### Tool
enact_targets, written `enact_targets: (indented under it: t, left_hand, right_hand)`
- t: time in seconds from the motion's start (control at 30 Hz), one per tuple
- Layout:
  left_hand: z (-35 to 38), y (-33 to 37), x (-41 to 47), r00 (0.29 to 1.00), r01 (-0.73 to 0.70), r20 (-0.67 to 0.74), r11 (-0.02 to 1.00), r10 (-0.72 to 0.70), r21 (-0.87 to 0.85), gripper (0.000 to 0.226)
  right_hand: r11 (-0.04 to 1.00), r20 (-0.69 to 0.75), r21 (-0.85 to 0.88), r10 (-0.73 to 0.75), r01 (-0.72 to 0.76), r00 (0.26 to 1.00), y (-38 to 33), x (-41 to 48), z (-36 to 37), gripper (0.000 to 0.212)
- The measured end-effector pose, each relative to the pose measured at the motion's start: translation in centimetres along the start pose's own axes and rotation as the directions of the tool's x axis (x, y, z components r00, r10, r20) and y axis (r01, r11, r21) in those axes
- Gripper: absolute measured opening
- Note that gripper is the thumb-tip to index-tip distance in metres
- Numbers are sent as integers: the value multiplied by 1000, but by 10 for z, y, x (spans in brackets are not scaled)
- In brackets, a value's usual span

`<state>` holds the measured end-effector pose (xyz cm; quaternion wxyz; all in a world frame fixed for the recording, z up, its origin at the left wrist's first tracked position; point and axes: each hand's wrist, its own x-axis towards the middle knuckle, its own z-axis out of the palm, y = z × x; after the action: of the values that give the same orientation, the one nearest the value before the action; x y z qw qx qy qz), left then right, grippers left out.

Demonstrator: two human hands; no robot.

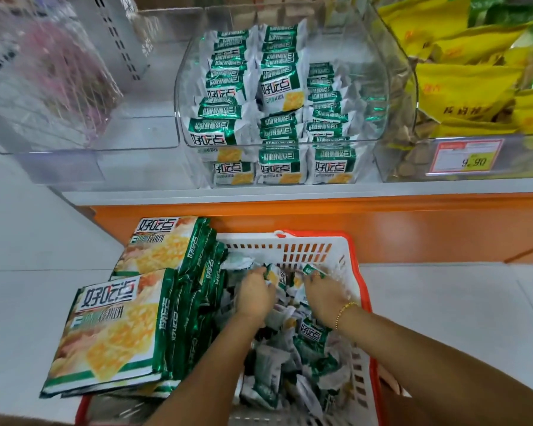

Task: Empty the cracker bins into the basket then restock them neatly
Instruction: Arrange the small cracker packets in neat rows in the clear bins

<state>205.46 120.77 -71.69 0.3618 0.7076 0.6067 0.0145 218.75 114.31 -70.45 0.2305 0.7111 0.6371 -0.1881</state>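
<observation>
A white basket [293, 241] with an orange rim sits on the floor below the shelf, full of loose green-and-white cracker packs [311, 336]. Both my hands are down in the basket's far half. My left hand [254, 295] grips a small pack at its fingertips. Just to its right, my right hand [323, 292], with a gold bracelet on the wrist, pinches another small pack [313, 269]. On the shelf above, the middle clear bin [379, 96] holds several rows of the same packs standing neatly. The clear bin [83, 142] to its left holds nothing.
Large flat green cracker bags [117, 330] are stacked over the basket's left side. A bin of yellow snack bags [462, 84] with a price tag [468, 156] stands at the right. An orange shelf base [382, 229] runs behind the basket, and pale floor tiles lie around it.
</observation>
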Motion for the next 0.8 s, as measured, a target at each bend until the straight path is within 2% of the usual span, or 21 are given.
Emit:
enact_targets:
  t: [0.07,0.2,0.3,0.4,0.47,0.53,0.63,0.7,0.73,0.8]
  left_hand:
    - [2,4,8,997,79,0,997,-79,17,33]
    - [9,10,18,985,156,43,970,-167,185,24]
    - [15,11,24,977,180,65,949,-202,258,26]
    - [16,13,33,972,206,61,946,-227,249,26]
    - [14,15,37,972,198,74,948,-222,249,26]
    - [15,17,40,972,180,108,955,-210,236,27]
    - [19,17,40,966,202,128,963,-226,178,29]
    - [21,16,39,966,218,109,964,-236,154,26]
    - [21,17,40,967,217,101,965,-233,145,26]
    - [18,18,38,966,228,96,966,-240,118,28]
  right_hand:
    - [1000,-7,12,22,-22,1000,0,2,6,71]
    - [1000,15,31,5,-5,1000,2,5,13,82]
    - [992,61,122,-38,30,997,8,3,3,77]
    - [949,296,311,-146,49,944,16,-4,-25,71]
    - [931,395,358,-222,73,892,25,-12,-50,55]
    - [912,392,399,-262,93,882,35,-20,-73,34]
    - [867,343,493,-271,73,899,55,-30,-97,48]
    - [792,303,610,-273,34,913,70,-36,-102,52]
    - [708,273,706,-281,7,920,77,-39,-103,50]
    - [440,240,895,-341,-71,909,90,-46,-102,45]
